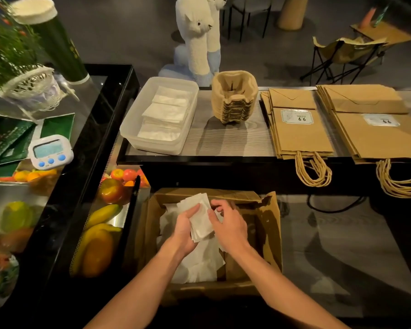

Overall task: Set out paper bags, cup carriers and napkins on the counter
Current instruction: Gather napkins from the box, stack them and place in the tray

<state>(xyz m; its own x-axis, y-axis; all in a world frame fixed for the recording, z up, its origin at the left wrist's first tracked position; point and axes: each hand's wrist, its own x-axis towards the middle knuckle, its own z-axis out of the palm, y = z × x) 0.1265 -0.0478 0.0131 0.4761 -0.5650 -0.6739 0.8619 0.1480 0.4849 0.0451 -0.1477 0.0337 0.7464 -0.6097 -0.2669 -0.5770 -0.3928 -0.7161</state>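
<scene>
The grey wood-grain desk [223,141] is bearing brown paper bags [299,134], a clear plastic napkin tub [130,129] and pulp cup carriers [234,100]. Above the open cardboard box [272,233], the left hand [184,231] is cupping white folded napkins [201,223] in a curled grip; the right hand [230,227] is pinching them.

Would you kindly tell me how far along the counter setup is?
Done: two stacks of brown paper bags and the stacked pulp cup carriers lie on the counter. In hand: the left hand and right hand hold white napkins over the cardboard box. Left: probably moving them to the clear plastic tub.
</scene>
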